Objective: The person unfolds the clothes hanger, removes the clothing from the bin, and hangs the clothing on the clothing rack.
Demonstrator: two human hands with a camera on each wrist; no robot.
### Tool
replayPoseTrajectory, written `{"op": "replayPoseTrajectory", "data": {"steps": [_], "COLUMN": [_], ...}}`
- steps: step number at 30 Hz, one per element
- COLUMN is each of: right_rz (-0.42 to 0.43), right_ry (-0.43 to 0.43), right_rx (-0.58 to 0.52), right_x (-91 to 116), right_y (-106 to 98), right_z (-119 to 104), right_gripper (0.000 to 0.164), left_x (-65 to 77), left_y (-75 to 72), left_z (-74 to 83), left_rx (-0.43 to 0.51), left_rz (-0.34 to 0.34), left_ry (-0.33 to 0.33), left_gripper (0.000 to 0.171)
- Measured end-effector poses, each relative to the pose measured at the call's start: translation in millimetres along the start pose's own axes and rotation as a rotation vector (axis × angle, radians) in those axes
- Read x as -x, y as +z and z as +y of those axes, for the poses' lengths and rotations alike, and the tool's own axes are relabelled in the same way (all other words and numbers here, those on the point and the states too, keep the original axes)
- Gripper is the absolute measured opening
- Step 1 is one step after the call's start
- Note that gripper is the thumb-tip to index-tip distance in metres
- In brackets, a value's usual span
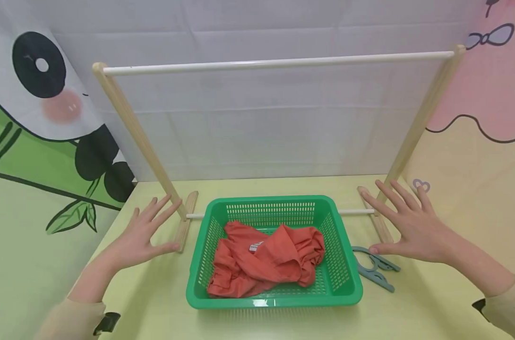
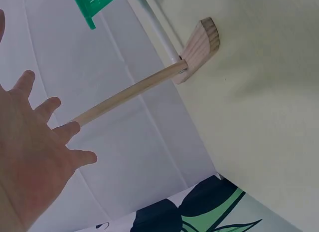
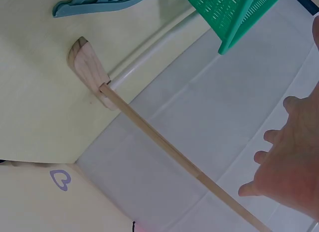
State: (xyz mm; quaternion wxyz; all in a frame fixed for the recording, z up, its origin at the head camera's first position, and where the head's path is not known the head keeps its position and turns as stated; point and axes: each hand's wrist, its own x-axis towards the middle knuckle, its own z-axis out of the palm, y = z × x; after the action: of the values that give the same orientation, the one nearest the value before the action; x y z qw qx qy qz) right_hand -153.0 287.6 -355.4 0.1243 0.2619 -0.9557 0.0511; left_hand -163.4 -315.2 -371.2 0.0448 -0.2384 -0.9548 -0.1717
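Observation:
My left hand hovers to the left of a green plastic basket, fingers spread and holding nothing. On the other side my right hand is held up the same way, its thumb overlapping a blue-grey folding hanger in the head view. A crumpled red-orange garment with a small white label lies inside the basket. In the wrist views, the left hand and right hand both show splayed fingers with nothing between them.
Behind the basket stands a rack with wooden uprights, a white top rail, a low white bar and wooden feet. The yellow table meets a white cloth backdrop, with printed cartoon panels at both sides.

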Motion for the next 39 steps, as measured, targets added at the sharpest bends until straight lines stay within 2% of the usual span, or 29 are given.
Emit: {"op": "replayPoseTrajectory", "data": {"steps": [7, 17, 21, 29, 35, 39], "right_rz": [-0.002, 0.035, 0.049, 0.034, 0.015, -0.004], "right_ry": [0.002, -0.015, -0.024, -0.004, 0.030, 0.029], "right_rx": [-0.010, 0.006, 0.000, -0.032, -0.067, -0.082], "right_x": [0.6, 1.5, 3.1, 8.1, 12.9, 14.8], "right_y": [3.4, 12.7, 18.0, 28.9, 40.7, 47.3], "right_z": [1.0, 10.1, 12.3, 18.3, 25.5, 29.8], "right_gripper": [0.113, 0.111, 0.108, 0.105, 0.103, 0.103], "left_x": [13.1, 27.8, 35.1, 44.4, 50.9, 54.5], "left_y": [17.5, 37.5, 45.4, 59.3, 71.3, 80.1], "left_z": [1.8, 3.3, 6.6, 9.6, 10.5, 13.7], "left_rx": [0.123, 0.267, 0.323, 0.368, 0.483, 0.542], "left_rz": [-0.010, 0.047, 0.048, 0.085, 0.077, 0.096], "left_ry": [-0.062, -0.132, -0.161, -0.159, -0.137, -0.134], "left_gripper": [0.094, 0.094, 0.091, 0.079, 0.075, 0.075]}}
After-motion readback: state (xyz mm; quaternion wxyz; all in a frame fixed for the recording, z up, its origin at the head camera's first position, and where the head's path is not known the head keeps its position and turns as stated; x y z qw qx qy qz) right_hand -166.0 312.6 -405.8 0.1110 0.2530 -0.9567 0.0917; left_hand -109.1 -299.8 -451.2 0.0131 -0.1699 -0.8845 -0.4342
